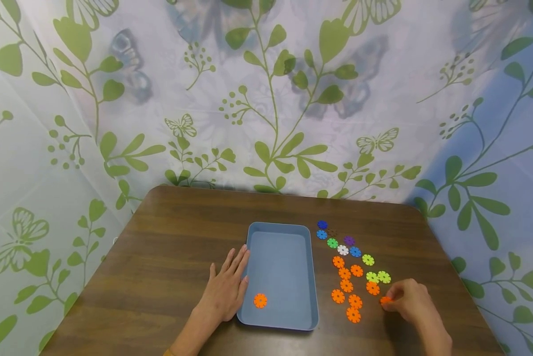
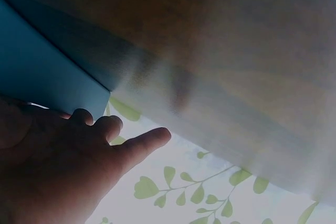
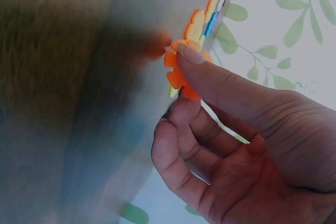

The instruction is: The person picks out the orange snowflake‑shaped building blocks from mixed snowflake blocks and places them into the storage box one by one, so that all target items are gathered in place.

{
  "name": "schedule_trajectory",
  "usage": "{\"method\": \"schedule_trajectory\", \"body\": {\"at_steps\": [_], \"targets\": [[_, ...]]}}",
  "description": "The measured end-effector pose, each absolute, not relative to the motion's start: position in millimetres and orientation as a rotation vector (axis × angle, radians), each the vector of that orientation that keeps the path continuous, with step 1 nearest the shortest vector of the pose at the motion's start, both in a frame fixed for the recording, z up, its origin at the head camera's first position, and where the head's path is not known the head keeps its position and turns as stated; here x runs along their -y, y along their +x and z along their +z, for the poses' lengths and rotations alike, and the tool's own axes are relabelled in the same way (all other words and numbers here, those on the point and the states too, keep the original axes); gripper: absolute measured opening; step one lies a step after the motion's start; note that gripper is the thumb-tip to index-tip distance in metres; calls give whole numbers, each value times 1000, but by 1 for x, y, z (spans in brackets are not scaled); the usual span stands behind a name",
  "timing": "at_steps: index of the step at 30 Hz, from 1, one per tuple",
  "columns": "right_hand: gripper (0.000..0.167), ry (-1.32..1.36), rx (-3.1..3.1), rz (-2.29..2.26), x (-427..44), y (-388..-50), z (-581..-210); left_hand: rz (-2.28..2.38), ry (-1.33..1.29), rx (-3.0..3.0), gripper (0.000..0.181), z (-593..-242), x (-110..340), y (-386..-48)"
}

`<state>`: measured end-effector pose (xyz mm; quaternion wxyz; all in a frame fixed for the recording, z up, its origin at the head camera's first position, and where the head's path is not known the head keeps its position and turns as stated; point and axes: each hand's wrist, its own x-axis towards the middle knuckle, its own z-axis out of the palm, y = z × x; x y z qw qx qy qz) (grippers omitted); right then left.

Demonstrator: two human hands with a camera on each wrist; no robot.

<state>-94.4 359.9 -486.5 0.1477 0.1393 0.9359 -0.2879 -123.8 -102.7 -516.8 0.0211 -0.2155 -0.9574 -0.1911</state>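
Note:
My right hand [image 1: 413, 302] pinches an orange flower-shaped disc [image 1: 385, 300] between thumb and fingers, just right of the loose discs; the right wrist view shows the same disc [image 3: 175, 72] upright at the thumb tip. Beside the left wall of the blue-grey tray [image 1: 314, 296], my left hand [image 1: 225, 287] rests with its fingers extended, touching the rim. One orange disc [image 1: 260, 300] lies inside the tray near its front left. In the left wrist view the left hand [image 2: 63, 156] is dark, next to the tray [image 2: 52, 72].
Right of the tray, several orange discs [image 1: 346, 286] lie in a loose group. Yellow-green discs [image 1: 383, 277] are beside them, with a white disc [image 1: 342, 250], a purple disc [image 1: 348, 241], and blue, green and brown ones behind. A patterned curtain [image 1: 293, 99] hangs behind the wooden table [image 1: 182, 237].

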Motion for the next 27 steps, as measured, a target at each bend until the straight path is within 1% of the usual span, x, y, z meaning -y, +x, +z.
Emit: {"method": "schedule_trajectory", "body": {"at_steps": [5,10,18,23,27], "targets": [[19,384,-2688,-887,-360,-91,-487,-614,-700,2900,61,-525,105,-126],[18,399,-2666,-927,-360,-91,-488,-620,-683,2926,61,-521,104,-124],[6,397,-2677,-864,-361,-92,-482,-599,-655,2983,61,-518,102,-123],[9,365,-2770,-817,-362,-93,-475,-602,-652,2983,61,-518,102,-124],[7,329,-2873,-797,-361,-93,-472,-589,-653,2982,61,-516,102,-124]]}}
